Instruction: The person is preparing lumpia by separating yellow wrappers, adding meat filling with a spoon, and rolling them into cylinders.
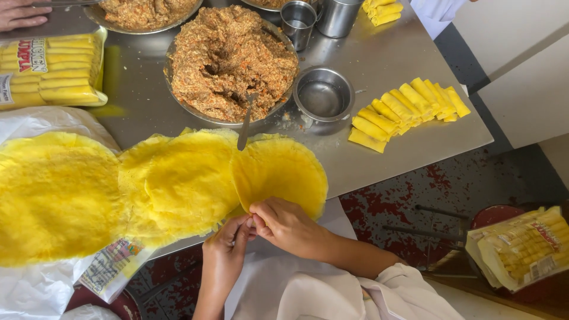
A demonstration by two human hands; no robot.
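Thin round yellow wrappers (178, 184) lie overlapping along the near edge of a steel table (385, 53). My left hand (228, 243) and my right hand (284, 225) meet at the near edge of the rightmost wrapper (284, 172), pinching its rim between the fingertips. Just beyond the wrappers stands a wide metal bowl heaped with brown minced filling (228, 56); a spoon (246, 121) leans out of it over the wrappers.
A small empty steel bowl (323, 95) sits right of the filling. Rolled yellow wraps (406, 109) lie in a row at the table's right; more (382, 10) at the far edge. A packet of rolls (50, 68) lies far left, another person's hand (21, 13) beyond. Two steel cups (299, 21).
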